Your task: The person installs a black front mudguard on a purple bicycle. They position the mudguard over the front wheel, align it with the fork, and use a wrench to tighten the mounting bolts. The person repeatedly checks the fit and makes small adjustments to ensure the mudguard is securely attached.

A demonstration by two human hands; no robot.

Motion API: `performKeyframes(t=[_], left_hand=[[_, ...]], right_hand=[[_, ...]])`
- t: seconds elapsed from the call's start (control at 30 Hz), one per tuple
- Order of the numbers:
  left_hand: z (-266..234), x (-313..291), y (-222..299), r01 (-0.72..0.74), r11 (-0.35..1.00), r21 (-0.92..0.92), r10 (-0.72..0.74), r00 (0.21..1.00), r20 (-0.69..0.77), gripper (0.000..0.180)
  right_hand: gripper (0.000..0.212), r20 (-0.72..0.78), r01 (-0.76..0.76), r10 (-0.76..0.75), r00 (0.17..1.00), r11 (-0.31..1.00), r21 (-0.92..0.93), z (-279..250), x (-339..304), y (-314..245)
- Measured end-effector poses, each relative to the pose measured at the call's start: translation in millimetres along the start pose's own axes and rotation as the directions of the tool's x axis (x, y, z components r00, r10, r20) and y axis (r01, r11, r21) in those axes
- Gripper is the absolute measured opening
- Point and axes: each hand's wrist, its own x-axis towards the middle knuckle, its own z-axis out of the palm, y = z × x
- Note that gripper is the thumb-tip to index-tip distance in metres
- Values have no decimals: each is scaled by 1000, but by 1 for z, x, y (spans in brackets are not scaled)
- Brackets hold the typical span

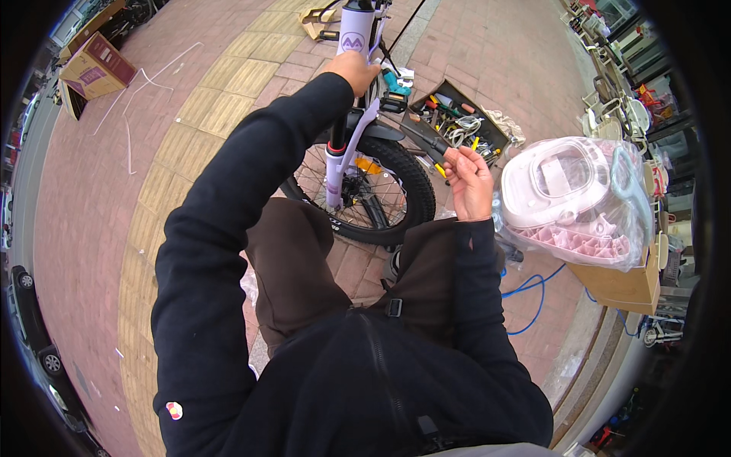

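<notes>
A lilac bicycle stands in front of me, its frame tube rising at the top of the view. My left hand is closed around this tube, just below a round emblem. Under it are the lilac fork leg and the fat black tire, with spokes and an orange reflector. My right hand is raised to the right of the tire, thumb and fingers pinched together. A dark strip-like shape meets its fingertips; whether they hold it, I cannot make out. The wheel stands close to my knees.
A tool tray full of hand tools and cable lies beyond my right hand, beside a teal power tool. Plastic-wrapped white and pink parts sit on a cardboard box at right. A blue hose crosses the paving.
</notes>
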Motion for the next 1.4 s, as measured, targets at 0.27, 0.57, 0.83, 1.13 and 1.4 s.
performKeyframes(t=[0.27, 0.57, 0.83, 1.13, 1.4], left_hand=[[-10, -4, 7, -78, 994, -71, 86, 991, 104, 54], [-21, -37, -1, -139, 988, -70, 149, 972, 181, 40], [-30, -39, -11, -91, 970, -224, 139, 967, 212, 38], [-29, -7, -4, 30, 986, -165, 31, 933, 358, 35], [-23, -9, -2, 22, 972, -234, 48, 956, 288, 38]], right_hand=[[24, -49, -7, 7, 999, 1000, 1, -8, -2, -2], [24, -75, -15, 14, 997, 1000, -12, -12, -1, -1], [23, -57, -30, 30, 998, 999, 12, -13, 0, 4], [21, -78, -13, 13, 997, 1000, -3, -12, -1, 4], [22, -78, -23, 22, 997, 1000, -4, -8, 1, 5]])
